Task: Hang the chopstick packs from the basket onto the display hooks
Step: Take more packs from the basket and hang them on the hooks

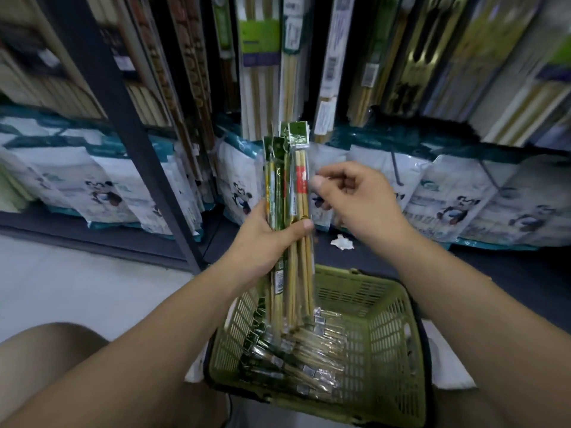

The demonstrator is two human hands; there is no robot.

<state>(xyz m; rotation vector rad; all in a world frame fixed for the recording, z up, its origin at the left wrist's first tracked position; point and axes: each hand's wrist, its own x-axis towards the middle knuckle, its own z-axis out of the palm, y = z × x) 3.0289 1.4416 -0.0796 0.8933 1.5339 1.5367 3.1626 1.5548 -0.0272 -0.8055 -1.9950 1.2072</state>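
Note:
My left hand [272, 239] grips a bundle of several chopstick packs [285, 186] upright above the basket; the packs have green header cards, one with a red label. My right hand [355, 196] is beside the bundle's right edge with fingers curled, thumb and fingertip at the outer pack with the red label; whether it pinches it I cannot tell. Below, a green plastic basket [386, 341] on the floor holds several more chopstick packs [296, 359] lying flat. Other chopstick packs hang on the display [290, 57] straight ahead; the hooks themselves are hidden.
A dark metal shelf post [123, 118] slants down on the left. White bags with panda prints [457, 205] line the bottom shelf. A crumpled white scrap [341, 242] lies on the dark shelf base. My knee [49, 344] is at lower left.

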